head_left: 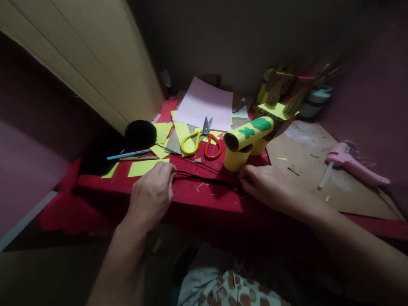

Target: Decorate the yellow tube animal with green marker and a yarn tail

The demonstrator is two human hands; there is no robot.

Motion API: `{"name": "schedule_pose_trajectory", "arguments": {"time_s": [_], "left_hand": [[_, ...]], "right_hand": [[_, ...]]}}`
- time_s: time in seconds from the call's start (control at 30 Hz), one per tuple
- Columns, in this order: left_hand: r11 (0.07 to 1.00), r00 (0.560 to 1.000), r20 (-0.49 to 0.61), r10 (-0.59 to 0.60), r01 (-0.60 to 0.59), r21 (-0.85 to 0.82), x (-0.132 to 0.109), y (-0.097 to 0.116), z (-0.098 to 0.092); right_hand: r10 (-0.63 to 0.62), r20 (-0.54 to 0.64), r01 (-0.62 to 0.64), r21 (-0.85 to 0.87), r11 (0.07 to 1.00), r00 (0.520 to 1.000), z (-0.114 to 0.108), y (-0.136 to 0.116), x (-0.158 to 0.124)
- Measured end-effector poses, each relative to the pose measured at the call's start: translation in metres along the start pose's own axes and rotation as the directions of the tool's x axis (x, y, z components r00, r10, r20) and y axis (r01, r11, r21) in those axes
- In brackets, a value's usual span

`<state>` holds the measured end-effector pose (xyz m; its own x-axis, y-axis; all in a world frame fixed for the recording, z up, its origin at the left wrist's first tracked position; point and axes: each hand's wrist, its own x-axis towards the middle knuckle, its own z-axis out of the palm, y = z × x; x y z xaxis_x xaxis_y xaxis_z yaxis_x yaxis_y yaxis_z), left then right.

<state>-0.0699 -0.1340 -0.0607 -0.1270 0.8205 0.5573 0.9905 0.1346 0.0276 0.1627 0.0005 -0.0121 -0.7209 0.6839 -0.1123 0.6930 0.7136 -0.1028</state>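
Several strands of black yarn (204, 178) stretch between my two hands, low over the front of the red-covered table. My left hand (156, 185) is closed around one end of them. At the other end, the fingers of my right hand (256, 180) pinch the strands. A thin strand leads back to a black yarn ball (140, 132) at the left. Beyond the yarn lie scissors (204, 140) with one yellow and one red handle, blades apart and pointing away. Just past my right hand stands a yellow paper-tube figure (247, 138) with green painted patches.
A pink sheet (204, 104) and yellow paper scraps (162, 131) cover the back. A blue pencil-like stick (127, 154) lies left. On the right, a pink glue gun (357, 163) rests on a cardboard sheet (302, 148). A tall cardboard panel (95, 55) rises at left.
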Motion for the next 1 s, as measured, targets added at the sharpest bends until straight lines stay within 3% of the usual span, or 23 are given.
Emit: {"name": "schedule_pose_trajectory", "arguments": {"time_s": [0.17,0.47,0.67,0.83,0.9,1.0], "left_hand": [[0.999,0.999,0.010,-0.037,0.037,0.005,0.004,0.000,0.002],[0.996,0.992,0.101,-0.079,0.081,-0.024,0.017,-0.001,0.001],[0.989,0.976,0.203,-0.084,0.106,-0.103,0.024,-0.003,-0.002],[0.980,0.974,0.217,-0.069,0.107,-0.170,0.029,-0.003,-0.001],[0.978,0.975,0.211,-0.062,0.101,-0.180,0.031,-0.003,0.000],[0.976,0.974,0.219,-0.048,0.092,-0.196,0.036,-0.006,0.002]], "right_hand": [[-0.004,-0.004,0.004,0.081,0.997,1.000,0.000,0.000,-0.001],[-0.079,0.056,0.080,-0.009,0.997,0.995,0.002,-0.004,-0.005],[-0.217,-0.130,0.220,0.012,0.975,0.968,0.006,0.000,-0.010],[-0.300,-0.308,0.335,0.066,0.940,0.903,0.009,-0.007,-0.007],[-0.331,-0.317,0.372,0.079,0.925,0.889,0.009,-0.014,-0.004],[-0.331,-0.225,0.352,0.060,0.934,0.916,0.006,-0.026,-0.001]]}}
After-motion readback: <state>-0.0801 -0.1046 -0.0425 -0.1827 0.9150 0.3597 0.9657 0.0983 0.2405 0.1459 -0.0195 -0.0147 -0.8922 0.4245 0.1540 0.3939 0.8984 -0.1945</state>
